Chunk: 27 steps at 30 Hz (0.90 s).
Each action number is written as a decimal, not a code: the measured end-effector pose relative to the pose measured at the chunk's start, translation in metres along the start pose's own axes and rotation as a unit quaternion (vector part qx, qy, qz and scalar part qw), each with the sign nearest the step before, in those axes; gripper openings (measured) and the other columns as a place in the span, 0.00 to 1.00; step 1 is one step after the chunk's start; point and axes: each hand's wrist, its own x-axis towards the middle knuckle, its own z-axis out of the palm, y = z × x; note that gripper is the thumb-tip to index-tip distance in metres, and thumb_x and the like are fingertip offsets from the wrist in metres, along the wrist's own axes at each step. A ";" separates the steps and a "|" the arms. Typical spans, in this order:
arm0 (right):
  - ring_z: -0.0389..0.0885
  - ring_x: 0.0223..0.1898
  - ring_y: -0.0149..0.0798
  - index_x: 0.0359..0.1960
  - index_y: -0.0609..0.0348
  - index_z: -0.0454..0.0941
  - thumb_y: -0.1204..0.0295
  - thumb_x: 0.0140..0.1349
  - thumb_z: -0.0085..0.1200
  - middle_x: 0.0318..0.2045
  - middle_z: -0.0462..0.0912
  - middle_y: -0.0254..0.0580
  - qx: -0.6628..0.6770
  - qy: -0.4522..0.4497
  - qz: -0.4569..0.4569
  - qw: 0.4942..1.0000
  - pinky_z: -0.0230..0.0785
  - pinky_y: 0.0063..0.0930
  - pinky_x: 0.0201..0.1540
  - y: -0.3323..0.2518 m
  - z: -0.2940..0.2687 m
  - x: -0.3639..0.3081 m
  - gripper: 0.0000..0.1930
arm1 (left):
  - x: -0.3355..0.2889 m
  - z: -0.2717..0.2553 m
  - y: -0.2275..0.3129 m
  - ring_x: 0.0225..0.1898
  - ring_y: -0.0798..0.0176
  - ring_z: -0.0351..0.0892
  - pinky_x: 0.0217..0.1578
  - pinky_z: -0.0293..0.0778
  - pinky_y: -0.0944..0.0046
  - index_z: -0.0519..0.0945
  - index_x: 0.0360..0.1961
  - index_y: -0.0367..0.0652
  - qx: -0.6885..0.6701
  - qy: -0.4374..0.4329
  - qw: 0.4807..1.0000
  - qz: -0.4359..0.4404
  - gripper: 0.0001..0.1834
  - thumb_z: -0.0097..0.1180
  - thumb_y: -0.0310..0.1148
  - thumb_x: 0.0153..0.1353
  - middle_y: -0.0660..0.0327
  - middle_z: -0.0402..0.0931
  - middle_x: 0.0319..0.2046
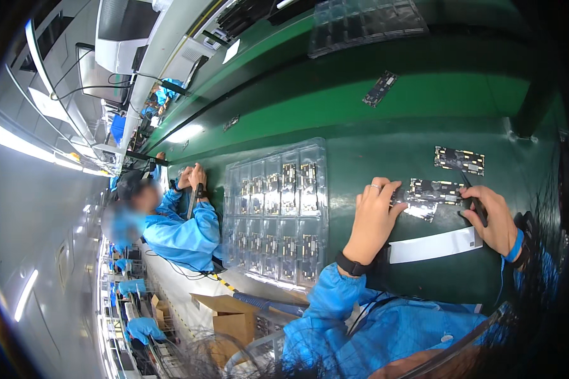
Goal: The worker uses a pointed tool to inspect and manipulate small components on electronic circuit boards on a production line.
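Observation:
My left hand [374,218] pinches the left end of a dark circuit board [437,191] with gold-coloured patches, just above the green bench. A slim black tool that looks like tweezers [479,210] is in my right hand [496,221], its fingers closed around it at the board's right end. Beneath the held board shows a shiny silvery piece [422,211], partly covered. Another circuit board [459,160] lies flat just beyond it. Nearer to me, a long white strip [433,246] rests between my two wrists.
Left of my hands lies a clear plastic tray [325,208] with several boards in its compartments. Farther off are a lone board [380,88] and stacked clear trays [368,28]. A co-worker in a blue sleeve [183,243] works at the left. A cardboard box [234,322] stands below the bench.

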 end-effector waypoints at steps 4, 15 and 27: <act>0.84 0.48 0.59 0.53 0.61 0.78 0.78 0.60 0.68 0.49 0.85 0.52 -0.030 0.060 -0.060 0.996 0.77 0.40 0.49 -0.004 0.014 0.014 0.20 | -0.007 -0.010 -0.002 0.51 0.54 0.75 0.53 0.64 0.49 0.80 0.59 0.46 0.031 -0.073 0.997 -0.013 0.31 0.76 0.36 0.53 0.60 0.76 0.50; 0.78 0.36 0.39 0.43 0.59 0.76 0.82 0.54 0.72 0.36 0.75 0.39 0.074 -0.032 -0.001 0.997 0.71 0.31 0.40 -0.004 0.014 0.053 0.19 | -0.028 -0.053 0.021 0.41 0.38 0.83 0.42 0.78 0.46 0.74 0.47 0.40 -0.047 -0.082 0.981 -0.168 0.26 0.78 0.34 0.54 0.48 0.83 0.38; 0.75 0.38 0.19 0.45 0.57 0.76 0.77 0.60 0.72 0.40 0.73 0.28 0.375 0.070 0.085 0.921 0.71 0.15 0.43 0.010 0.002 0.124 0.16 | 0.143 -0.118 -0.177 0.26 0.70 0.81 0.28 0.77 0.68 0.74 0.58 0.25 -0.261 0.062 0.948 -0.169 0.24 0.68 0.29 0.68 0.58 0.82 0.30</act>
